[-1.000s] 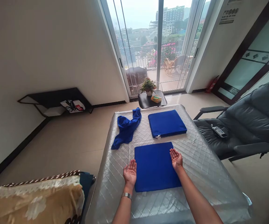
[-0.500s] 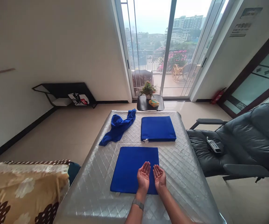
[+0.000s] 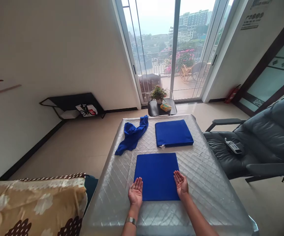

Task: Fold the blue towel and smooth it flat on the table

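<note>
A flat blue cloth square [image 3: 158, 175] lies on the silver quilted table cover [image 3: 156, 216] in front of me. My left hand [image 3: 135, 192], palm up with fingers stretched out, is over its near left corner and holds nothing. At its right edge my right hand [image 3: 181, 184] is likewise open, palm turned up and inward. I cannot tell whether either hand touches the cloth. Farther back on the right lies a neat stack of folded blue cloths [image 3: 173, 132] with a small white tag. A crumpled blue cloth [image 3: 132, 135] lies at the far left.
Beyond the table, a black chair [image 3: 154, 110] holds a potted plant [image 3: 158, 94] and a yellow packet [image 3: 165, 107]. A dark recliner [image 3: 257, 144] with a power strip [image 3: 233, 146] on its seat is at the right. Patterned brown bedding [image 3: 40, 206] is at the lower left.
My hands have moved apart, the left one to the left edge of the cloth square and the right one to its right edge. The view has shifted slightly; the cloths look unchanged.
</note>
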The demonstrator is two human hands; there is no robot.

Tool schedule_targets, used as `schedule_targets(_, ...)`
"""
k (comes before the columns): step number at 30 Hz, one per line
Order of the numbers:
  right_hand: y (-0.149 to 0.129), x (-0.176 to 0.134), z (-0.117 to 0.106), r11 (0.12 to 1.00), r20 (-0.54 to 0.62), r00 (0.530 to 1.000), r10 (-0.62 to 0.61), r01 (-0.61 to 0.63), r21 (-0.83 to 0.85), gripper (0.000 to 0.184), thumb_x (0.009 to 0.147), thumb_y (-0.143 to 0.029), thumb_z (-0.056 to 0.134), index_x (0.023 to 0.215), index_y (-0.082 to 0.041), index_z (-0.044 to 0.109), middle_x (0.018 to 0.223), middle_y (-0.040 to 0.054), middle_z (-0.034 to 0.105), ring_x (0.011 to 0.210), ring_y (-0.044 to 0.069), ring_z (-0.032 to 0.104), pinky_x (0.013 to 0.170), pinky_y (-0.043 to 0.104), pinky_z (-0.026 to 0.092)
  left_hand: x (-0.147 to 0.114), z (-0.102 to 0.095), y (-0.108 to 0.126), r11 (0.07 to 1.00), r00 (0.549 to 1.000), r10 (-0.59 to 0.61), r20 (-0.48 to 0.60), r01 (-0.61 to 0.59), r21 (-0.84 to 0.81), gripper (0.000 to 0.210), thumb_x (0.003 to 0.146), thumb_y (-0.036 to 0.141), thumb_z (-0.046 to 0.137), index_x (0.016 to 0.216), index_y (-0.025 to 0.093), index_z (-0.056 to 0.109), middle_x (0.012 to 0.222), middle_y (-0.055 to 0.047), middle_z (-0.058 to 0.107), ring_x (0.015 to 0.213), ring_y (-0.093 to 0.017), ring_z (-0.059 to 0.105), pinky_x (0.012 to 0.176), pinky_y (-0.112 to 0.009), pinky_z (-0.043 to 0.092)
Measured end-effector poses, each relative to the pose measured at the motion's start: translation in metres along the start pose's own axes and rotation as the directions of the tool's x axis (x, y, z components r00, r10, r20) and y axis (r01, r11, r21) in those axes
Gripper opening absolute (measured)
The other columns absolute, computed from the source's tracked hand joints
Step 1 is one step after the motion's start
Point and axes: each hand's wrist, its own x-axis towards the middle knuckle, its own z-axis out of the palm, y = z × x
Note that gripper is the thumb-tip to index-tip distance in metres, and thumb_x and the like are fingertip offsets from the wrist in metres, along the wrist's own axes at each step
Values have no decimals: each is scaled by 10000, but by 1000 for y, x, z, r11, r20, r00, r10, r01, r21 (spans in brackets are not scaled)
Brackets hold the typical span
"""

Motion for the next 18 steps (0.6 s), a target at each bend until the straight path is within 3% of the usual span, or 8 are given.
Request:
schedule_targets(5,1,-26,2,1000,-54,998,-23,22,-17,260,824,-251,487,923,-204,722,1011,36,777,1074,161,695,1033,343,514,-9,-39,54,988,996,-61,-68,70,138,286,879,166,463,1000,134,720,1073,-175,742,1020,-223,723,857,-324,605)
schedule_targets(8,6,-42,-10,1000,-42,999,-1,0,-19,263,820,-258,491,930,-212,726,1036,46,773,1081,176,694,1026,368,524,-14,-46,63,982,993,-38,-111,58,180,283,872,152,446,933,127,721,1033,-179,747,987,-223,731,886,-341,594)
schedule_targets(10,9,-48,-20,999,-54,998,29,-30,-16,251,811,-251,498,906,-220,728,1015,48,776,1074,193,698,1023,402,530,-15,-43,62,974,984,52,-170,-13,224,294,863,124,426,890,132,719,970,-161,755,969,-219,734,946,-363,565)
schedule_targets(14,3,-51,-37,987,-32,988,149,-151,-57,243,797,-295,539,913,-198,730,1042,86,768,1120,235,677,1041,425,513,-26,-20,27,950,931,237,-277,-163,265,293,825,56,445,856,178,710,833,-58,755,936,-172,734,1049,-336,486)
schedule_targets(16,-4,-51,-43,969,6,974,227,-225,-106,277,779,-342,591,949,-173,730,1094,112,754,1156,253,657,1063,412,489,-40,1,-10,963,953,195,-231,-142,228,259,826,70,478,873,165,715,862,-61,761,912,-171,737,1044,-332,486)
schedule_targets(18,-11,-50,-49,952,20,959,282,-277,-133,309,756,-358,623,967,-158,728,1106,122,750,1166,261,650,1080,404,469,-57,27,-54,985,993,29,-113,-9,175,233,841,111,495,891,135,722,918,-109,766,897,-197,741,1005,-358,516)
